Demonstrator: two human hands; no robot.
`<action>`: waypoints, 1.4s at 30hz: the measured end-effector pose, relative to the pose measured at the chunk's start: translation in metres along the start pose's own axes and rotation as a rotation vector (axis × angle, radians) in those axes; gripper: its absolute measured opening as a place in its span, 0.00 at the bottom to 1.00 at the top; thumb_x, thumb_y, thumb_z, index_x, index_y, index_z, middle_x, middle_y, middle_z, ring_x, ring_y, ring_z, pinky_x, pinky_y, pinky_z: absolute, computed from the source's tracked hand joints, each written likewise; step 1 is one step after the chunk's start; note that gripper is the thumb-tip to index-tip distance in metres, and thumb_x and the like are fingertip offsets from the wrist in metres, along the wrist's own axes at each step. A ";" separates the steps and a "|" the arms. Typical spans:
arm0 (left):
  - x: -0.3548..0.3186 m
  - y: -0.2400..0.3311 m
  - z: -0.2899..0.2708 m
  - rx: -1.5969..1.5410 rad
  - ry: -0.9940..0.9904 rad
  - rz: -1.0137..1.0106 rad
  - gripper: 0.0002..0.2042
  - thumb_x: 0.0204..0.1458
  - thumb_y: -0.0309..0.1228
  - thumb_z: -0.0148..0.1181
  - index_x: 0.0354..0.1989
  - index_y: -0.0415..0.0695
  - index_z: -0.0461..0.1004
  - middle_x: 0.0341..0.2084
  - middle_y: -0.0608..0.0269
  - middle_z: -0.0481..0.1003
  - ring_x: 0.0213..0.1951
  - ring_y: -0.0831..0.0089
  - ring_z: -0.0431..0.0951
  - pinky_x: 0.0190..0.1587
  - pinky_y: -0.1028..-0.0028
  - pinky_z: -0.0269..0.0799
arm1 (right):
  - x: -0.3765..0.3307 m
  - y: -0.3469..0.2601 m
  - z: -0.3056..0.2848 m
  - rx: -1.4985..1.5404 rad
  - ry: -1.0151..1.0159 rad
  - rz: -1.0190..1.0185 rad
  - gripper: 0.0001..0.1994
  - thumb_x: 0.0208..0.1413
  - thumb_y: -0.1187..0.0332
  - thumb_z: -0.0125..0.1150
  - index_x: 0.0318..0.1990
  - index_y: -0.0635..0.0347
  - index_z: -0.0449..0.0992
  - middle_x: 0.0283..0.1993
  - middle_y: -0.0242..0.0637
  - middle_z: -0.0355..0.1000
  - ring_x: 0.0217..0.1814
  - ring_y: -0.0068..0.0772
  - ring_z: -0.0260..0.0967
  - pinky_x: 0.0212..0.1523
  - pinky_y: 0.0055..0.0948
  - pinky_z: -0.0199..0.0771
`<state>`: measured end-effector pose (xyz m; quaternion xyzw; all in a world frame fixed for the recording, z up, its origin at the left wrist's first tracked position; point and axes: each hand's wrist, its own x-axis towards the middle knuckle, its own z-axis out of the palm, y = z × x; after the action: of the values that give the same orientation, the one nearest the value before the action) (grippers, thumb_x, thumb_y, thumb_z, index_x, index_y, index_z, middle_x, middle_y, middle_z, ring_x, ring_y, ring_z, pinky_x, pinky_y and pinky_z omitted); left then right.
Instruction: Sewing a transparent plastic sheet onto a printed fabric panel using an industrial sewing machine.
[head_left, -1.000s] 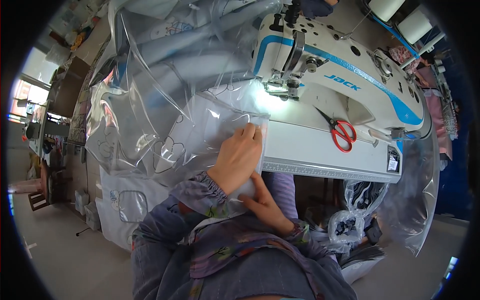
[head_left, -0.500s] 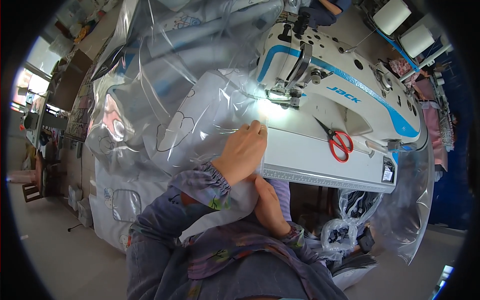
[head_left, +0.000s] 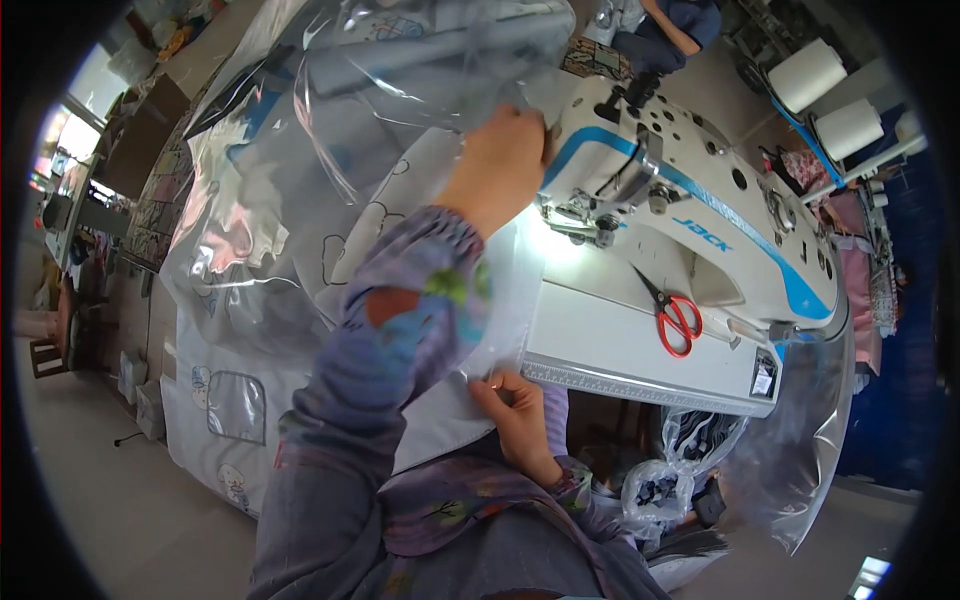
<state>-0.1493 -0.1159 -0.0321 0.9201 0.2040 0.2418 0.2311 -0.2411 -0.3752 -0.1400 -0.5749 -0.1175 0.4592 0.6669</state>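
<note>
My left hand is raised high beside the head of the white and blue sewing machine, its fingers closed on a large sheet of clear plastic. Under that sheet lies white fabric printed with small outline drawings. My right hand is low near the front edge of the machine table, pinching the near edge of the same white fabric. The lit needle area sits just right of my left hand.
Red-handled scissors lie on the machine bed. Two white thread cones stand at the back right. A plastic bag with dark scraps hangs under the table. More fabric piles up at the left, and another person sits beyond the machine.
My left hand has risen from the fabric near the table's front edge up to the machine head, lifting the clear plastic. My right hand has stayed low on the fabric edge.
</note>
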 end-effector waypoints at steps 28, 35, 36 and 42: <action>0.089 -0.094 0.057 0.277 -0.019 0.133 0.10 0.44 0.24 0.62 0.37 0.44 0.81 0.42 0.58 0.75 0.48 0.56 0.78 0.42 0.61 0.79 | 0.011 -0.005 -0.016 -0.422 -0.076 0.047 0.10 0.57 0.73 0.69 0.24 0.63 0.78 0.21 0.20 0.68 0.26 0.09 0.58 0.25 0.19 0.54; -0.053 -0.080 -0.014 0.194 0.357 0.390 0.08 0.39 0.22 0.62 0.30 0.44 0.74 0.36 0.64 0.71 0.40 0.65 0.76 0.36 0.68 0.78 | 0.014 0.003 -0.019 -0.404 -0.045 0.016 0.09 0.55 0.73 0.71 0.26 0.65 0.78 0.21 0.28 0.73 0.24 0.11 0.64 0.26 0.19 0.64; -0.067 -0.083 -0.018 0.256 0.326 0.387 0.09 0.39 0.22 0.62 0.31 0.44 0.75 0.36 0.65 0.71 0.39 0.65 0.76 0.36 0.69 0.77 | 0.012 0.004 -0.018 -0.384 -0.055 0.029 0.09 0.55 0.73 0.71 0.26 0.65 0.78 0.21 0.28 0.73 0.24 0.11 0.64 0.26 0.19 0.64; -0.080 -0.086 -0.020 0.277 0.332 0.397 0.10 0.39 0.22 0.62 0.33 0.44 0.76 0.38 0.65 0.72 0.41 0.65 0.77 0.39 0.70 0.78 | 0.002 0.021 -0.023 -0.361 -0.218 -0.169 0.05 0.55 0.74 0.70 0.37 0.64 0.79 0.35 0.32 0.78 0.38 0.18 0.72 0.38 0.20 0.70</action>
<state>-0.2469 -0.0788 -0.0904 0.9126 0.0861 0.3994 0.0149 -0.2342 -0.3901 -0.1663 -0.6202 -0.3170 0.4324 0.5726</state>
